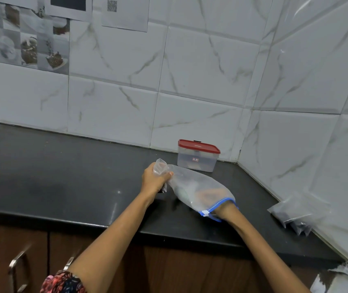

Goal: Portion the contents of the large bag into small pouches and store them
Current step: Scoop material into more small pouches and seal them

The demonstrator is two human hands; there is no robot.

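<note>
On the dark counter (63,176), near the far right corner: large bag (192,187) lies flat. My left hand (155,179) grips its closed end; my right hand (209,196) sits inside its blue-zippered mouth, grip unclear. Filled pouches (296,212) lie well right.

1 view only, from a wide-angle camera on the person's head: it looks forward and down across the dark table (63,176) toward the tiled wall (190,70) and its right corner, close enough that both forearms reach in from the bottom edge, straight lines bending near the edges
</note>
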